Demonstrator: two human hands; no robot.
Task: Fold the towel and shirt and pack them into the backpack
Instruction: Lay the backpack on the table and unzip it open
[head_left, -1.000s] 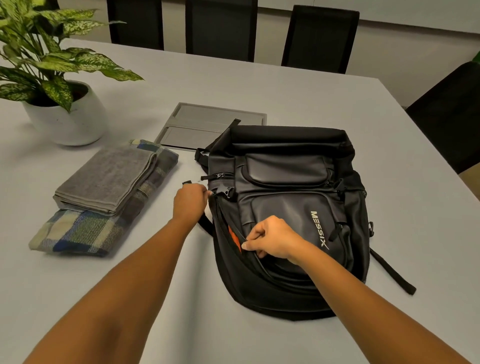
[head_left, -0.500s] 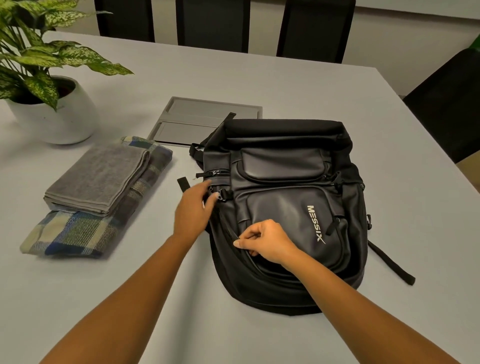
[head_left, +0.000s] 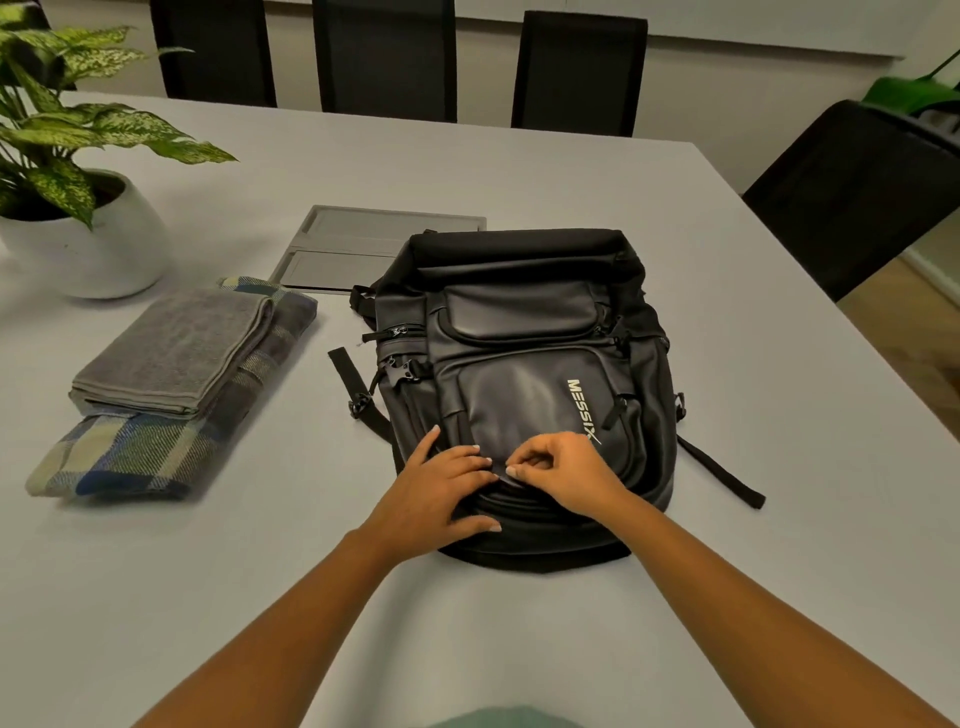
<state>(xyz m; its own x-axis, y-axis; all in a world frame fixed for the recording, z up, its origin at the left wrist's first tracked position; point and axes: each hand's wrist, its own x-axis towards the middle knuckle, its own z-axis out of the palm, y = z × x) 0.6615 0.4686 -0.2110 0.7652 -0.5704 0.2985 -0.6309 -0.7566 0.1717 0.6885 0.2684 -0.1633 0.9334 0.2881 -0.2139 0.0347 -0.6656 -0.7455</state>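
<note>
Head view: a black, smooth-skinned backpack (head_left: 524, 364) with a soft leather-like sheen lies flat on its back in the middle of the pale grey matte table (head_left: 545, 176). Its rounded base points to the near edge and its padded roll top to the far edge. White lettering runs down the front pocket, and a woven black strap (head_left: 722, 473) trails toward the right edge.

The left hand (head_left: 441, 493) lies flat on the bag's lower front, its fingers spread and straight. The right hand (head_left: 563, 470) is curled just beside it, thumb and forefinger pinching at the curved zip seam. What sits between the fingertips is too small to make out.

Toward the left edge a grey terry towel (head_left: 176, 353), folded into a thick rectangle, rests on a folded plaid woven shirt (head_left: 130, 457) in blue, cream and green. Both lie well apart from the bag.

At the far left corner stands a round white glossy pot (head_left: 98, 254) with speckled, pointed green leaves (head_left: 119, 124). A flat grey rectangular panel (head_left: 358, 249) lies just behind the bag. Black high-backed chairs (head_left: 387, 57) line the far edge.
</note>
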